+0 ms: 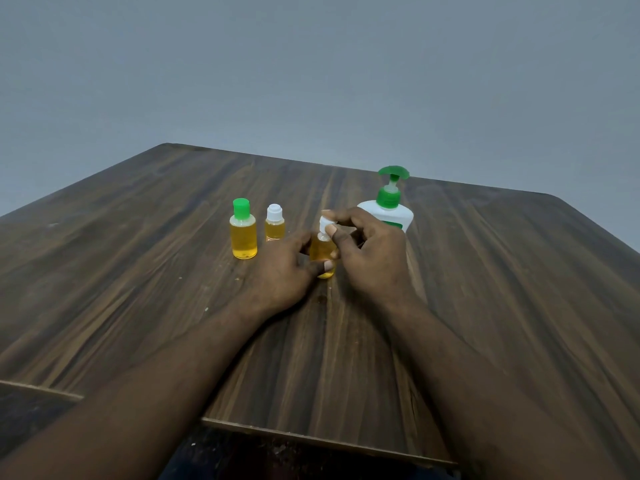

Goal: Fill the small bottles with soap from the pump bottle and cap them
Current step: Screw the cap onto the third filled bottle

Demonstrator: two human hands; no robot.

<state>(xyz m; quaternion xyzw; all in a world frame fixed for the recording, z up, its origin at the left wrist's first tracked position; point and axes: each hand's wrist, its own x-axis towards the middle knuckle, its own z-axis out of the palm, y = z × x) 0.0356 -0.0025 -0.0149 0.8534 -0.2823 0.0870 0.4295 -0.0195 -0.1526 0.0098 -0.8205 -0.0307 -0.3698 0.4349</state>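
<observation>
Head view: left hand grips a yellow-filled small bottle, right hand pinches its white cap

A wooden table bears pale specks, perhaps crumbs, before a grey wall.

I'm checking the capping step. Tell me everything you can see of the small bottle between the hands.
The small bottle looks like clear plastic, filled nearly to the neck with amber-yellow soap. It is upright, seemingly resting on the wooden table, near the pump bottle. The left hand grips its body; the right hand pinches its white cap on the neck. Whether the cap is fully seated cannot be told.
</observation>
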